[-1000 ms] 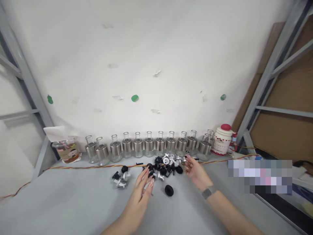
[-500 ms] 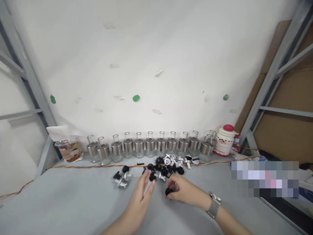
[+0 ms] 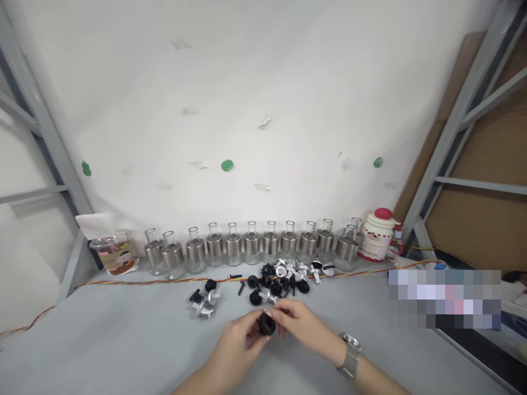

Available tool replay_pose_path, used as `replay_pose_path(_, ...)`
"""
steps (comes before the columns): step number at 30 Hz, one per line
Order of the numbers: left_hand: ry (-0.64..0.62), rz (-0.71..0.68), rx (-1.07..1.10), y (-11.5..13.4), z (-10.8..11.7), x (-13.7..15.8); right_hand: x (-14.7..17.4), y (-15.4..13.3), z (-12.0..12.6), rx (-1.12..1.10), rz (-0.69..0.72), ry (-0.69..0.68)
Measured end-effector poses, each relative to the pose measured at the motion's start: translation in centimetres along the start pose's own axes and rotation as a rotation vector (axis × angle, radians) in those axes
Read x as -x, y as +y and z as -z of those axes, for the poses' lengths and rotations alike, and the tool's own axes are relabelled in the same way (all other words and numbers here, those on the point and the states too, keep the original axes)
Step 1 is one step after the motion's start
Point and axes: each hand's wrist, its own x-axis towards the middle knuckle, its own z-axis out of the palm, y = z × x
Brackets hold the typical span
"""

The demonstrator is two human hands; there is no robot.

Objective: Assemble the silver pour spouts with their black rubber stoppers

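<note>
Just above the table, my left hand [image 3: 235, 344] grips a round black plastic cap [image 3: 267, 323] with a hole in its middle, thumb below and fingers above. From the other side, my right hand [image 3: 302, 325], with a metal watch on its wrist, has closed fingertips at the cap's upper right edge. Past my hands lies a pile of black caps [image 3: 276, 286] and silver pourer-like parts [image 3: 292, 270]. A smaller group of silver parts [image 3: 202, 310] and black pieces [image 3: 196, 296] sits to the left.
Several glass bottles [image 3: 196, 249] with metal sleeves line the wall. A white jar [image 3: 376, 238] with a red lid stands at the right end, a plastic cup [image 3: 117, 257] at the left. A twisted cable [image 3: 135, 282] crosses the grey table [image 3: 102, 334].
My right hand has carried the black cap left and lifted it. My left hand has moved in and taken hold of it, so the hands now meet.
</note>
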Motion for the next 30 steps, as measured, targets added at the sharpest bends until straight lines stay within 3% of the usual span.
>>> replay_pose_path(3,0.066,0.057,0.052,-0.9,-0.1,-0.3,-0.1,0.5,0.1,0.280,0.112,0.244)
replay_pose_path(5,0.087,0.103,0.120,-1.3,-0.1,-0.5,-0.2,1.1,0.1,0.408,0.140,0.317)
replay_pose_path(13,0.108,0.261,0.416,-0.2,0.3,-1.3,-1.0,2.6,0.6,0.587,0.158,0.309)
replay_pose_path(19,0.157,0.268,0.509,-0.2,0.5,-1.5,-1.4,2.7,1.0,0.246,0.104,0.300)
replay_pose_path(25,0.121,0.265,0.541,-1.5,0.4,-1.7,-1.1,1.5,0.8,0.044,0.115,0.118)
replay_pose_path(30,0.103,0.236,0.503,-0.9,0.7,-1.4,0.4,-0.6,0.2,0.282,0.184,0.070)
